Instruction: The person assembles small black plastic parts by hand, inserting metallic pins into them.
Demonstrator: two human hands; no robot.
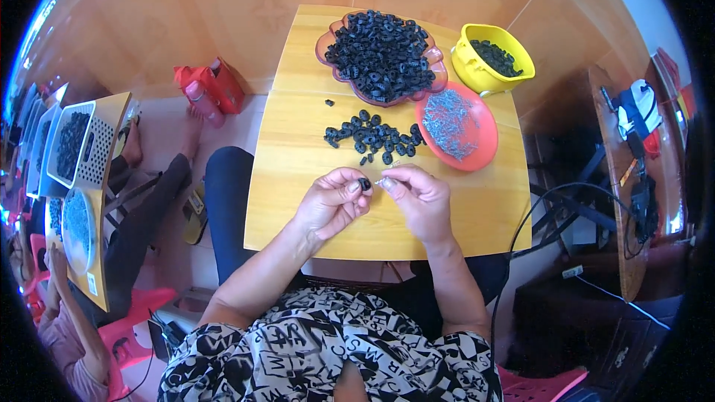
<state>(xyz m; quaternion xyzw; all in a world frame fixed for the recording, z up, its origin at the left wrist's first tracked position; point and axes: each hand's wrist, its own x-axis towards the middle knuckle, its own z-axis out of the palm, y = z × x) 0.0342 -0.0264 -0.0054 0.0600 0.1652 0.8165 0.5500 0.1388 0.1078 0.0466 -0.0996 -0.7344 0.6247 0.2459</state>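
Note:
Over the near half of the wooden table (298,201), my left hand (335,205) pinches a small round black plastic part (364,184) between thumb and fingers. Facing it closely, my right hand (423,201) has thumb and forefinger closed on a tiny silvery metal piece (379,182), which looks like a screw or pin. Its tip is near the black part; I cannot tell if they touch. Beyond my hands lies a loose group of similar black parts (369,136). A coral-pink plate (482,150) at the right carries a heap of small silvery metal pieces (447,123).
A translucent reddish bowl (439,78) heaped with black parts stands at the table's far side, beside a yellow basin (463,67) with more. A black cable (521,216) runs along the right edge. To the left, another person (71,342) sits at a second table (112,134).

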